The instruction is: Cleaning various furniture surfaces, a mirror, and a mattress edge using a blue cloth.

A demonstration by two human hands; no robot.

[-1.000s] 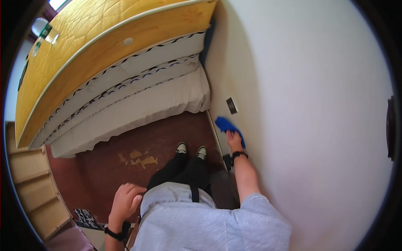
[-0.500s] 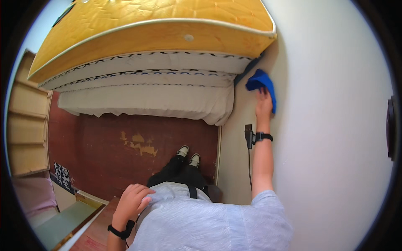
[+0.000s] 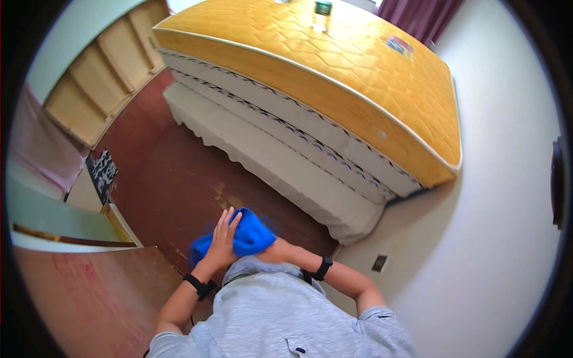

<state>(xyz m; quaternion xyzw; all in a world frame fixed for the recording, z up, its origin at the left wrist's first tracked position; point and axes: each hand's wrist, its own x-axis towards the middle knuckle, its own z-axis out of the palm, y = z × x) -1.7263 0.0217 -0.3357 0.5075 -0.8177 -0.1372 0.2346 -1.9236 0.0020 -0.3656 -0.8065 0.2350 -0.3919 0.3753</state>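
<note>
A crumpled blue cloth [image 3: 253, 234] is in front of my waist, between both hands. My left hand [image 3: 222, 243] grips it from the left, with the fingers pointing up and a fold of cloth showing on either side. From the right, my right hand [image 3: 273, 250] is closed on the cloth; its fingers are mostly hidden by the folds. Each wrist wears a black strap.
Ahead stands a bed with a yellow mattress [image 3: 358, 77], a green-capped jar [image 3: 322, 15] on top. A white wall [image 3: 501, 179] with a socket [image 3: 379, 263] runs along the right. Wooden shelving [image 3: 101, 74] lies far left, a reddish-brown tabletop [image 3: 89, 292] near left.
My right hand has come away from the wall with the blue cloth and down to my waist. My left hand has taken hold of it too. The view has turned left.
</note>
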